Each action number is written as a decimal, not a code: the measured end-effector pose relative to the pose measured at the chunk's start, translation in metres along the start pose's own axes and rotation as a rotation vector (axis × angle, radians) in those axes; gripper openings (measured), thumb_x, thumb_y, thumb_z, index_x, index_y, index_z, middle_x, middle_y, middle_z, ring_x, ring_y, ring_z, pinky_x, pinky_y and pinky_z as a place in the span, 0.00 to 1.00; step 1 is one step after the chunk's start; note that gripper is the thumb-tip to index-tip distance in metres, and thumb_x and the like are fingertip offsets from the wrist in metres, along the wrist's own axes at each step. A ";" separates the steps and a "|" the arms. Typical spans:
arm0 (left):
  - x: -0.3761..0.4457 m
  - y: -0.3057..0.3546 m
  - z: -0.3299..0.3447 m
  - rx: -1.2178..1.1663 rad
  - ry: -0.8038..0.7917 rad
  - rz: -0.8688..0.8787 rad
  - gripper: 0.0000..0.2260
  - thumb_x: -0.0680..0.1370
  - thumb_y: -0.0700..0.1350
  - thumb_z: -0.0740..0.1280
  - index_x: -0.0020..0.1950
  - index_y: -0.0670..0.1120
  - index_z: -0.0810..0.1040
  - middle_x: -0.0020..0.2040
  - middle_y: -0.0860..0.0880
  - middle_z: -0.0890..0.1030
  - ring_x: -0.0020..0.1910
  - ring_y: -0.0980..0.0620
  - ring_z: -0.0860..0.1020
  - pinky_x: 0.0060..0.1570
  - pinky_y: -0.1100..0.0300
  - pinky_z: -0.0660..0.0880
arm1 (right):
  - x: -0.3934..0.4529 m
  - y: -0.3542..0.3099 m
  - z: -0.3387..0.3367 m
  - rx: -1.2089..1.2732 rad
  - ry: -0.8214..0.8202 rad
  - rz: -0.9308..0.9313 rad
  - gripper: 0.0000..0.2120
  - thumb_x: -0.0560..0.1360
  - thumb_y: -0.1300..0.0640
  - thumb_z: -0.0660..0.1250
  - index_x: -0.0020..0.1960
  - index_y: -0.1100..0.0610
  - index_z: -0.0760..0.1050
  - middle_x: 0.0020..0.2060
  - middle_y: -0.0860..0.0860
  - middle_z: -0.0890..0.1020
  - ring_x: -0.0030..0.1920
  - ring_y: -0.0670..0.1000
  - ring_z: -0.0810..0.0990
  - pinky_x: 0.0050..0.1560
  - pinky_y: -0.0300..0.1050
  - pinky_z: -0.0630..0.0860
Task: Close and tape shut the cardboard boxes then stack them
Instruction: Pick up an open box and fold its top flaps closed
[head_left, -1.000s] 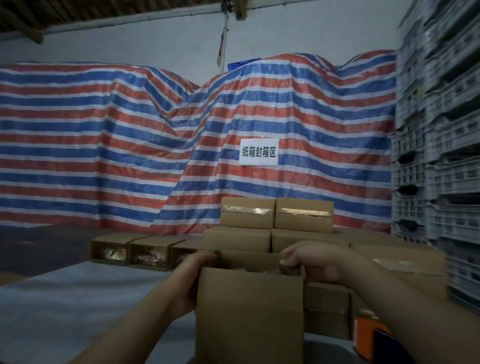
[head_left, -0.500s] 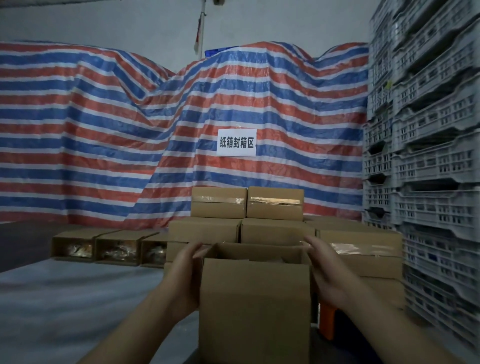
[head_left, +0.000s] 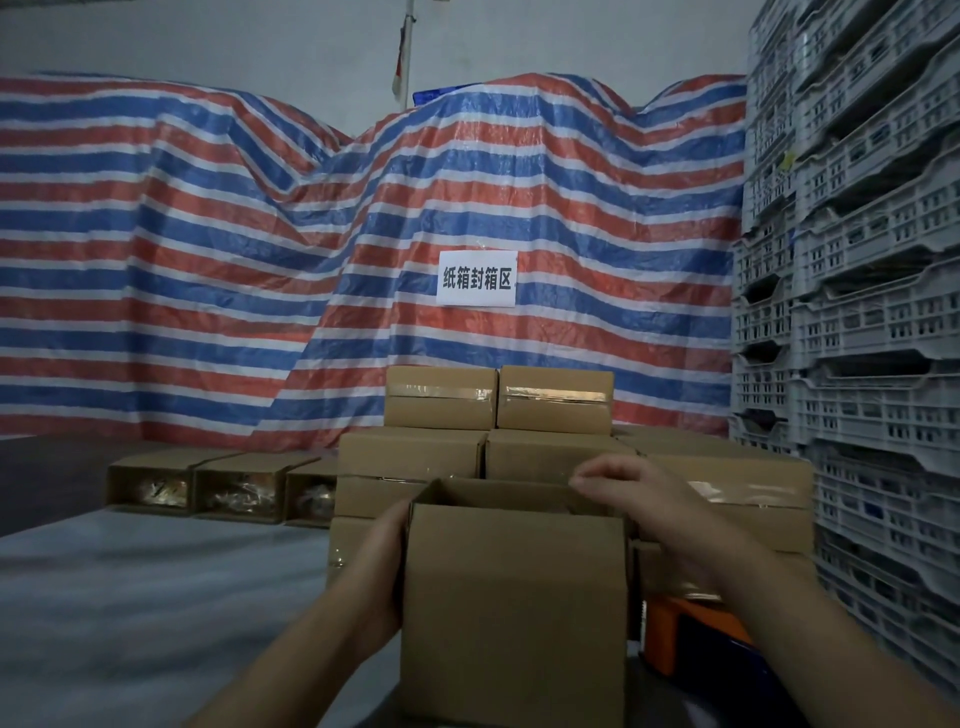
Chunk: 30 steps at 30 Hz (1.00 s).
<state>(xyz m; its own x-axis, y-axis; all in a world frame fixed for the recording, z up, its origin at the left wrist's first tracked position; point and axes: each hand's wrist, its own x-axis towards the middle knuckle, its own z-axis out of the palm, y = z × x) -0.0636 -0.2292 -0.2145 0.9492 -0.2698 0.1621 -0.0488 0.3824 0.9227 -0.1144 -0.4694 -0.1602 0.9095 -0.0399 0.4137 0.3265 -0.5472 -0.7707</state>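
from the head view, taped boxes (head_left: 550, 395) stack at 12 o'clock before a striped tarp (head_left: 260, 270), grey crates (head_left: 872, 291) at 3, three opened cartons (head_left: 228, 486) holding shiny packets at 9, an orange tape dispenser (head_left: 696, 631) at 4. the open box (head_left: 514, 603) sits at 6, contents unseen; the left hand (head_left: 382, 566) grips its left wall, and the right hand (head_left: 654, 506) curls its fingers over the far right rim, pinching a flap, its forearm hiding boxes behind
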 end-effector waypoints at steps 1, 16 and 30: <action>-0.001 0.000 0.001 0.002 0.002 0.002 0.19 0.79 0.53 0.61 0.38 0.45 0.87 0.42 0.42 0.85 0.38 0.48 0.84 0.42 0.55 0.77 | 0.004 -0.005 -0.004 -0.135 -0.078 0.003 0.04 0.77 0.48 0.71 0.51 0.44 0.81 0.51 0.40 0.81 0.53 0.40 0.76 0.46 0.38 0.69; -0.002 0.004 -0.007 0.109 0.052 -0.002 0.19 0.74 0.42 0.70 0.62 0.56 0.71 0.44 0.40 0.85 0.40 0.42 0.82 0.39 0.50 0.79 | 0.009 -0.020 -0.012 -0.371 -0.346 0.082 0.25 0.73 0.40 0.71 0.67 0.48 0.74 0.60 0.43 0.77 0.60 0.43 0.74 0.62 0.42 0.71; 0.006 -0.002 -0.013 0.242 -0.040 -0.033 0.15 0.77 0.50 0.67 0.61 0.46 0.79 0.50 0.40 0.85 0.49 0.41 0.83 0.43 0.51 0.78 | -0.015 0.040 0.006 0.478 0.110 0.097 0.13 0.83 0.54 0.60 0.55 0.49 0.84 0.54 0.57 0.84 0.48 0.54 0.84 0.44 0.47 0.79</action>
<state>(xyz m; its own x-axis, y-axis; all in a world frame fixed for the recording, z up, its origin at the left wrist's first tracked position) -0.0542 -0.2205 -0.2201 0.9387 -0.3152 0.1397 -0.0955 0.1516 0.9838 -0.1132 -0.4859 -0.1997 0.9174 -0.1738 0.3580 0.3464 -0.0937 -0.9334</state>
